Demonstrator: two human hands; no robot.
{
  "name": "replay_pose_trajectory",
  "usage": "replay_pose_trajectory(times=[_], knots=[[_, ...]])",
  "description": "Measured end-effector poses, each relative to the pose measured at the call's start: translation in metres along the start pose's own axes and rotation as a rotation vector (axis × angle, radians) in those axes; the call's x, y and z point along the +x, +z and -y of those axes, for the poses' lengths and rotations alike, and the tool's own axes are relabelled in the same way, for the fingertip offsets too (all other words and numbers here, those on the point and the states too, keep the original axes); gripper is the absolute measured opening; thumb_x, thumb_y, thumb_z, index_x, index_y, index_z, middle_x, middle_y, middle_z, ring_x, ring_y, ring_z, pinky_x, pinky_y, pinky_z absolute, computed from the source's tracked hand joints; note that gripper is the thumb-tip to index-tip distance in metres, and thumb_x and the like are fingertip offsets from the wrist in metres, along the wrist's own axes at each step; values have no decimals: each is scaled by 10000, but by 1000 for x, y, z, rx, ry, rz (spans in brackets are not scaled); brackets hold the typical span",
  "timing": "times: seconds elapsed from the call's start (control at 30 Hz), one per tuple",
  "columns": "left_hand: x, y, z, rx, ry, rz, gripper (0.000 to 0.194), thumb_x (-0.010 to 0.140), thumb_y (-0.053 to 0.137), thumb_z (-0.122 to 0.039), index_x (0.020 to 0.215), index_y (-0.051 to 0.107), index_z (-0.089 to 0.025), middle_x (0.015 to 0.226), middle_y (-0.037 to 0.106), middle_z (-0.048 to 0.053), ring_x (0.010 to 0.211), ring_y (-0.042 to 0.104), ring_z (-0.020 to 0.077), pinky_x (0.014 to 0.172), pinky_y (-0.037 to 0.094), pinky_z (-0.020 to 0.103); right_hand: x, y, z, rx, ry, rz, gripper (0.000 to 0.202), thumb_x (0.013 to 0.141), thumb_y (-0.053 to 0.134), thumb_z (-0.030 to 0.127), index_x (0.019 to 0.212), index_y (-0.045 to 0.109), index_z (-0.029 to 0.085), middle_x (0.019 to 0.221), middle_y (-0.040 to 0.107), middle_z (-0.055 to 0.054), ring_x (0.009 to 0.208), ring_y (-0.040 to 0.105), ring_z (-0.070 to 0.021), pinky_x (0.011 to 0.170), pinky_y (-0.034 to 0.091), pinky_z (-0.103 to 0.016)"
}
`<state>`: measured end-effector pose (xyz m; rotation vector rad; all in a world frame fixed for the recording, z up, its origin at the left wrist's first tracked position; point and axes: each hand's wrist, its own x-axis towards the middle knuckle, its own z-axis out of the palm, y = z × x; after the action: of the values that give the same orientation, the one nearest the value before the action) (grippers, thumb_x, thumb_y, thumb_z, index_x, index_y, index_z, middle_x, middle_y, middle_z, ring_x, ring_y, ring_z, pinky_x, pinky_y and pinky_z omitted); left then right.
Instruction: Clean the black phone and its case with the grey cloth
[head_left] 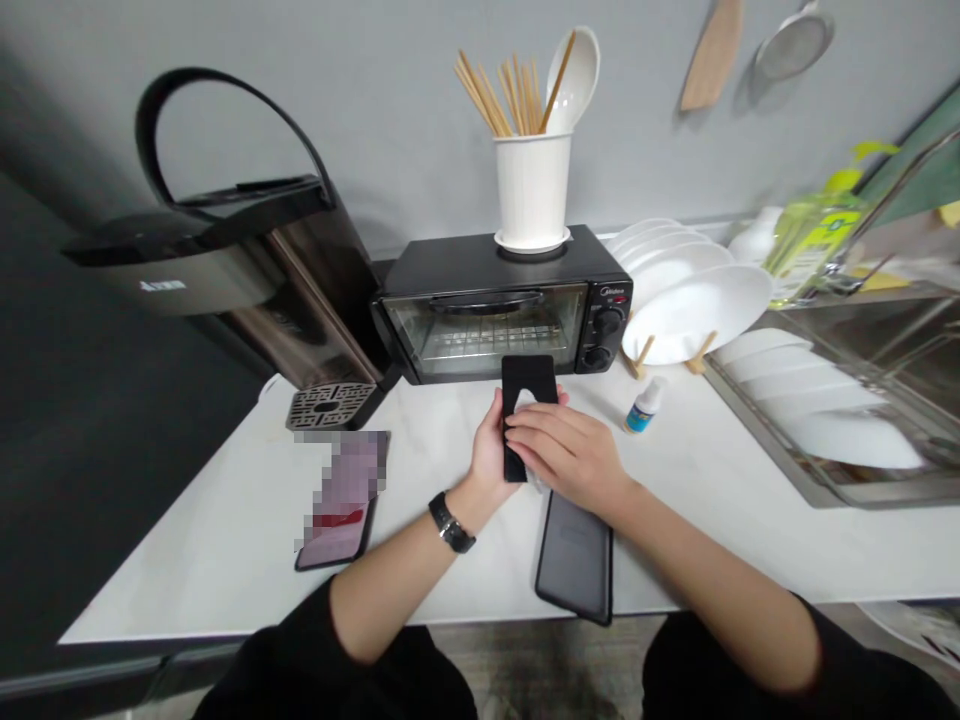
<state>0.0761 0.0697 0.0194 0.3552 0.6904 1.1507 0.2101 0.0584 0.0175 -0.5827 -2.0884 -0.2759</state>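
A black smartphone is held above the white counter by my left hand, whose fingers wrap round it from below and the side. Over the phone's face lies my right hand, its fingers bent and pressing a white wipe against the surface. Most of the wipe is hidden under those fingers. Just below my right hand, an empty dark phone case rests on the counter. To the right stands a small spray bottle with a blue label.
A toaster oven stands behind my hands, bearing a white cup of chopsticks. A water dispenser and another phone are at left. White plates and a sink rack with bowls are at right.
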Motion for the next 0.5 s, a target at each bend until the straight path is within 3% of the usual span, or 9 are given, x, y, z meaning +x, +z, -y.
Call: replay_pose_trajectory(times=[0.1,0.23,0.3,0.37,0.5], knots=[[3,2,2,-98,-41,117,643,1075,365,-537,1259,734,-43,1141,790,195,1142,763,254,1049,600,328,-21,-18,3,42,33,121,373,1007,569,249,1355,691,195,1339,743,-81,1320,690,-207,1112,629,-390],[0,2,10,-126,-71,132,668,1095,296,-553,1227,751,-82,1087,807,153,1030,789,232,1021,588,315,-42,-33,-7,-61,11,454,759,1031,524,437,1689,253,170,1653,446,-144,1569,428,-306,1211,517,-580],[-1,2,16,-84,-134,92,534,1086,414,-493,1257,750,-114,1090,814,123,1026,788,228,1028,572,302,-43,-31,-14,-153,88,488,910,1023,483,571,1714,77,141,1728,267,-188,1623,307,-359,1220,459,-658],[-1,0,21,-65,-183,80,481,1072,484,-439,1301,728,-93,1097,813,140,1062,781,258,1076,551,354,-41,-23,-10,-224,166,462,977,1015,418,656,1710,-6,115,1755,147,-213,1649,214,-393,1226,405,-705],[-2,-5,23,-100,-137,184,525,1076,459,-413,1411,645,-53,1178,796,164,1264,712,299,1211,447,439,-35,-7,21,-212,79,489,1145,958,365,800,1686,-27,8,1757,96,-247,1663,149,-395,1253,394,-641]])
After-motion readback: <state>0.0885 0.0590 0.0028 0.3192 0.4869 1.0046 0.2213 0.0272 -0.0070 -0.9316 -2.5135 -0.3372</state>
